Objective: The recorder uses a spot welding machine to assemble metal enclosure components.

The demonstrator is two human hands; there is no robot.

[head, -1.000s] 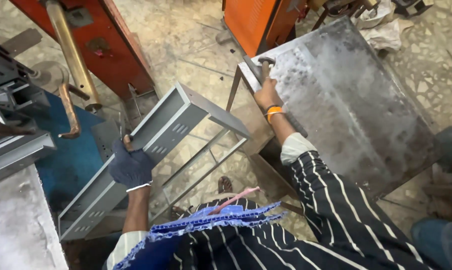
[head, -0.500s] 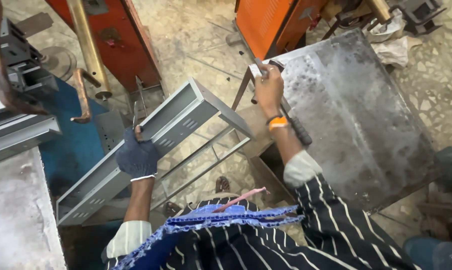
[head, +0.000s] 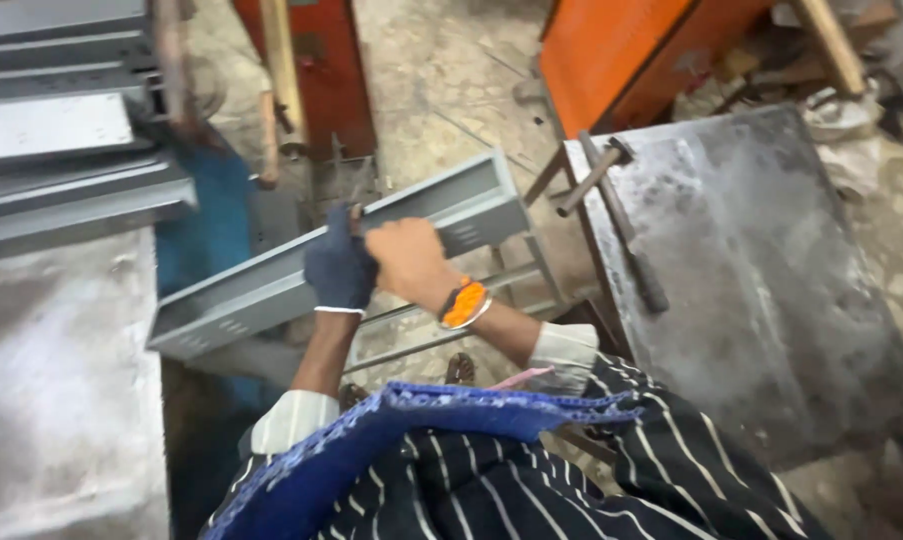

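The grey metal channel (head: 341,262) is gripped mid-length by the gloved left hand (head: 339,268) and the bare right hand (head: 406,262), both closed on its near wall. A hammer (head: 621,215) lies on the steel table (head: 771,300) just right; stacked channels (head: 61,170) sit left.

Grey metal channel (head: 371,250); left hand (head: 339,268) in dark blue glove; right hand (head: 407,260) bare, orange wristband (head: 464,304); shirt (head: 591,470) black with white stripes; blue cloth (head: 451,415); table (head: 771,300) dull grey steel; orange cabinet (head: 621,50); red machine (head: 331,70)
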